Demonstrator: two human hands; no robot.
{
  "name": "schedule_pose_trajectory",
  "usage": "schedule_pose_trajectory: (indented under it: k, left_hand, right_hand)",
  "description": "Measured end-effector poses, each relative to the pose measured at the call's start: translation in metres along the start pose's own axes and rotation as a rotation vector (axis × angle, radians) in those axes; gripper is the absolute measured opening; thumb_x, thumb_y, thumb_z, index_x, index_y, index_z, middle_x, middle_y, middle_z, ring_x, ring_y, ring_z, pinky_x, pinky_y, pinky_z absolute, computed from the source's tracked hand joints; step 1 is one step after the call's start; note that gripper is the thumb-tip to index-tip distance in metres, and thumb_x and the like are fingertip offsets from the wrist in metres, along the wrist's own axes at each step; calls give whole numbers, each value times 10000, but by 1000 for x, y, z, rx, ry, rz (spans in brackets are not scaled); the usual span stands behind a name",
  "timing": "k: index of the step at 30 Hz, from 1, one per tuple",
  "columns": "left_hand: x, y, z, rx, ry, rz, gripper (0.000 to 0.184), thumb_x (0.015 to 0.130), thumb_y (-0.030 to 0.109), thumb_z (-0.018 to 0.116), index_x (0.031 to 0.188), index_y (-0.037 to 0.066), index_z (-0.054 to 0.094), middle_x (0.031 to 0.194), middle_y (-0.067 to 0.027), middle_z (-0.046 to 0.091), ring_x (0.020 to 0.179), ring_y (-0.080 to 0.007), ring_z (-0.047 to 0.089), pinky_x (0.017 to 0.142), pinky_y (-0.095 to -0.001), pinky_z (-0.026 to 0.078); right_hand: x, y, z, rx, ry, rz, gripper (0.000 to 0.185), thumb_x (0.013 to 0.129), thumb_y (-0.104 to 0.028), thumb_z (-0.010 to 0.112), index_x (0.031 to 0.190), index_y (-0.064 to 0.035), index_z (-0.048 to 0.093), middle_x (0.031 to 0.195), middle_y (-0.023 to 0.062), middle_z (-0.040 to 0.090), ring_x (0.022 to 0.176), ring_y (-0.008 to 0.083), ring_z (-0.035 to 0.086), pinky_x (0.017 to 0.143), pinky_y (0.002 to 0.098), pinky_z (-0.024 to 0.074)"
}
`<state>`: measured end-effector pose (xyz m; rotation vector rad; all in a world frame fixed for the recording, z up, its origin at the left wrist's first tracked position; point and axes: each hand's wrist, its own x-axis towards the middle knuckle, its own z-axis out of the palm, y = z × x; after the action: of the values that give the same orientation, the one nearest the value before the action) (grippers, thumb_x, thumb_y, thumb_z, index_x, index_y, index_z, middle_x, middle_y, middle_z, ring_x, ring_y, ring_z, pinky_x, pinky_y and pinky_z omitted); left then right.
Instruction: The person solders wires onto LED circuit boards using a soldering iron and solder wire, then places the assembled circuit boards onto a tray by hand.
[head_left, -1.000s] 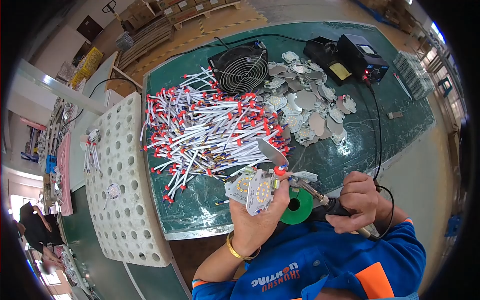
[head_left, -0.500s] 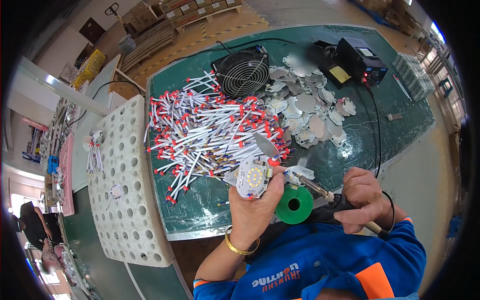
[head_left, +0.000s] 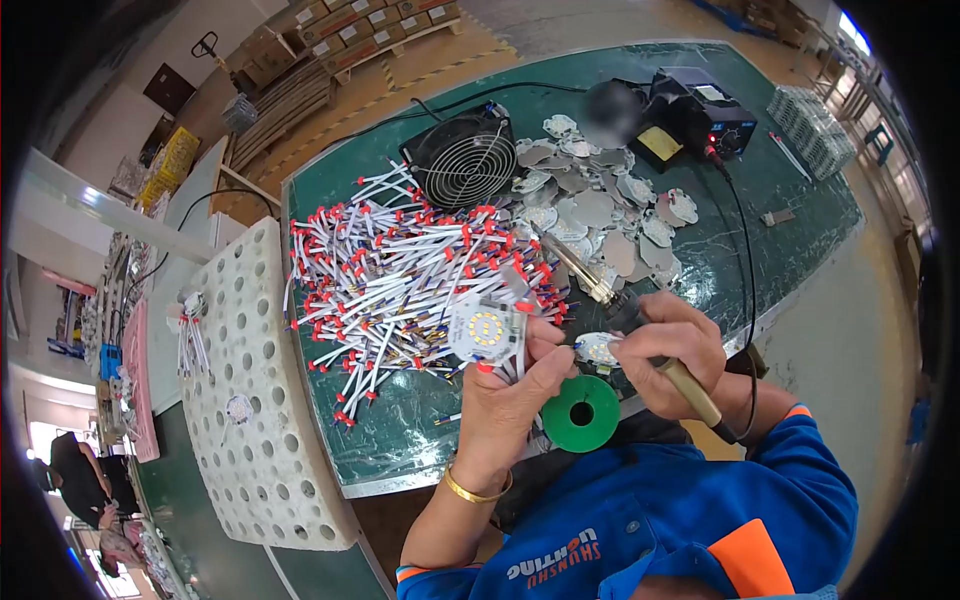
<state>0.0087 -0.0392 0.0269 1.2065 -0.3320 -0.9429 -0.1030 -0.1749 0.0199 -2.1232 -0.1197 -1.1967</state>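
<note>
With the green spool taken as landmark, the left hand is seen just left of it, its grip closed by thumb and fingers on the held LED board; red collars are seen at that board's edge; the soldering iron is enclosed by the right hand's grip, right of and beyond the spool, its long axis slanted so that the tip is pointed away from the spool, toward the board pile; the second LED board is seen just beyond the spool, between the hands, the right fingertips being nearer; whether it is touched by them cannot be told; the wire pile is spread beyond and left of the spool.
</note>
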Motion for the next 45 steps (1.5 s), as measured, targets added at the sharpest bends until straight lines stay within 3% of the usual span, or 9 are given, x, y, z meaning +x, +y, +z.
schedule_pose_trajectory:
  k: [5, 7, 17, 20, 22, 28, 35, 40, 45]
  left_hand:
    - [2, -6, -11, 60, -92, 120, 219, 759, 118, 669, 917, -5, 581, 746, -51, 606, 659, -107, 579, 551, -207, 438]
    - [3, -5, -13, 68, -84, 137, 218, 755, 122, 672, 908, -7, 583, 750, -57, 611, 657, -112, 581, 547, -209, 438]
    - [16, -4, -25, 15, -269, -57, 250, 771, 212, 661, 882, -3, 597, 744, -47, 607, 601, -104, 557, 514, -207, 414]
    - [18, -4, -25, -6, -304, -93, 258, 771, 230, 660, 887, 6, 601, 741, -34, 602, 600, -94, 537, 518, -206, 410]
    - [21, -6, -25, -36, -318, -54, 249, 782, 230, 650, 887, 9, 603, 741, -30, 601, 604, -86, 525, 520, -202, 409]
    - [20, -17, -18, 86, -154, -26, 225, 846, 232, 570, 948, 31, 574, 700, -8, 572, 578, -70, 486, 506, -191, 373]
    - [19, -21, -43, -530, -204, -44, 456, 800, 504, 466, 900, 60, 496, 554, 69, 323, 473, -51, 267, 458, -196, 260]
    - [4, -18, -59, -541, -260, 29, 384, 780, 365, 591, 962, 37, 508, 645, 21, 431, 538, -71, 344, 488, -209, 287]
    - [-6, -11, -56, -380, -184, 117, 327, 764, 218, 658, 971, 16, 504, 736, -46, 532, 579, -123, 439, 515, -238, 332]
  right_hand:
    - [2, 2, 5, 14, 58, 66, 216, 676, 30, 665, 814, -41, 516, 594, 64, 485, 519, 176, 403, 489, 294, 339]
    - [5, 2, 5, 61, 64, 75, 223, 657, 36, 676, 825, -12, 538, 655, 93, 540, 543, 202, 493, 463, 275, 378]
    - [6, 2, 7, 187, 17, 186, 184, 686, 4, 675, 812, -15, 542, 656, 92, 551, 552, 194, 497, 491, 285, 377]
    - [5, 4, 12, 239, 12, 165, 200, 702, 15, 654, 794, -58, 492, 553, 33, 438, 498, 143, 342, 457, 293, 270]
    - [5, 5, 12, 216, 11, 139, 190, 683, 4, 678, 813, -14, 541, 658, 101, 541, 563, 200, 508, 496, 275, 389]
    - [-2, 14, 21, 37, 101, 70, 240, 664, 35, 677, 847, -14, 530, 705, 105, 563, 575, 219, 530, 502, 284, 416]
    - [-9, 42, -19, -274, 17, 15, 256, 667, 50, 635, 879, -25, 513, 734, 107, 577, 574, 254, 556, 512, 308, 439]
    - [-29, 57, -37, -669, -193, 198, 327, 700, -74, 638, 972, -54, 458, 822, 128, 562, 792, 306, 539, 730, 387, 407]
    - [-22, 64, -28, -646, -344, 230, 363, 693, -134, 646, 982, -69, 436, 867, 136, 544, 926, 303, 495, 821, 403, 345]
